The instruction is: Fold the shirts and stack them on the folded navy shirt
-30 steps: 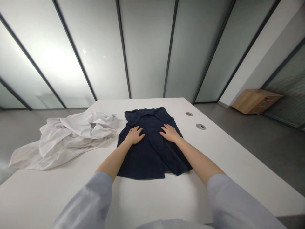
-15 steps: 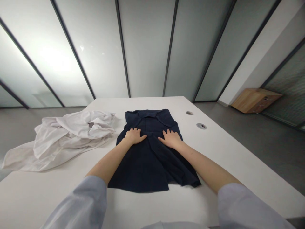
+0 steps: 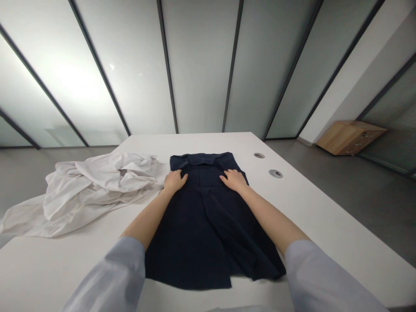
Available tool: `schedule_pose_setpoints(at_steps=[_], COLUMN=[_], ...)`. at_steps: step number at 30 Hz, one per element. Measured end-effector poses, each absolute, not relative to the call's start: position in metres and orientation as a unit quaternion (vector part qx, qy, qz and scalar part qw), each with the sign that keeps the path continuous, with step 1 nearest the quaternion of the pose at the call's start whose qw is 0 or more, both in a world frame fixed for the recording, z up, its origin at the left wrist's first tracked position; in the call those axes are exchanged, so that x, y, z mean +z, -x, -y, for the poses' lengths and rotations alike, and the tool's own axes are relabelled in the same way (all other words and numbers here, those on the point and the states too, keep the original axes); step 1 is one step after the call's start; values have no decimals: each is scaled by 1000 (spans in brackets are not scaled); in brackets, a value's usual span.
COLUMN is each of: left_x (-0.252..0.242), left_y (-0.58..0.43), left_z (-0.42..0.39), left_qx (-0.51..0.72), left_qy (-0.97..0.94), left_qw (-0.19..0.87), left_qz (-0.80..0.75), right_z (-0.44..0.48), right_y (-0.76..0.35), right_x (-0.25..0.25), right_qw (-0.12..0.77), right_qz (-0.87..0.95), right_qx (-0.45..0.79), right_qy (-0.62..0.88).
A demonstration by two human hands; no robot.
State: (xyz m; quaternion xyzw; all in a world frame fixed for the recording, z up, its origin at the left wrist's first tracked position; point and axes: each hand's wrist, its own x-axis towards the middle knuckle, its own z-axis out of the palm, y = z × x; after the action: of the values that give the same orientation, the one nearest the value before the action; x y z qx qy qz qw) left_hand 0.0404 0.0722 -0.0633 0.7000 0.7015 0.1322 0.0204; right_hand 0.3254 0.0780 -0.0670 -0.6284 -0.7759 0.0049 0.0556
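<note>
A dark navy garment (image 3: 195, 225) lies spread on the white table in front of me, its far end folded over and its near hem uneven. My left hand (image 3: 174, 180) rests on its left side near the far end, thumb stretched toward the middle. On the opposite side, my right hand (image 3: 234, 179) lies on the cloth with its fingers apart. Both palms face down, and neither hand grips the fabric as far as I can see. A slanting fold runs down the garment's right half.
A crumpled white cloth garment (image 3: 97, 186) lies on the left of the white table (image 3: 325, 242), hanging past its edge. Two round cable holes are at the right, the nearer one a grommet (image 3: 275, 173). A wooden cabinet (image 3: 347, 138) stands on the floor beyond.
The navy garment reaches closer to me, its near hem lower in view and its body flatter. My hands have moved slightly farther away, the left one also outward.
</note>
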Motion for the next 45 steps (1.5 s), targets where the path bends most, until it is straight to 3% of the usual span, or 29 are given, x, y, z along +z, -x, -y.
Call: schedule_pose_setpoints(at_steps=[5, 9, 13, 16, 20, 25, 32, 39, 45], left_x=[-40, -27, -34, -52, -77, -85, -74, -67, -77], left_y=[6, 16, -16, -46, -57, -35, -46, -59, -60], left_z=[-97, -95, -77, -72, -80, -95, -86, -80, -85], left_qx=[320, 418, 320, 177, 58, 38, 96, 56, 28], left_qy=[-569, -468, -615, -740, -741, -770, -740, -733, -731], left_qw=[87, -43, -130, -84, -4, 24, -79, -9, 20], left_qz=[-752, -777, -709, -643, -669, -636, -661, -678, -681], right_z=[-99, -113, -107, -92, -77, -85, -104, -95, -62], right_y=[-367, -401, -389, -357, -328, -339, -346, -340, -317], right_x=[-53, -40, -38, -47, -71, -85, -84, -73, -68], right_qw=[193, 232, 230, 157, 51, 38, 50, 126, 113], right_qz=[717, 563, 609, 731, 772, 765, 782, 780, 846], right_qx=[29, 8, -80, -55, 30, 53, 35, -84, -6], right_qy=[670, 794, 755, 662, 633, 641, 620, 607, 521])
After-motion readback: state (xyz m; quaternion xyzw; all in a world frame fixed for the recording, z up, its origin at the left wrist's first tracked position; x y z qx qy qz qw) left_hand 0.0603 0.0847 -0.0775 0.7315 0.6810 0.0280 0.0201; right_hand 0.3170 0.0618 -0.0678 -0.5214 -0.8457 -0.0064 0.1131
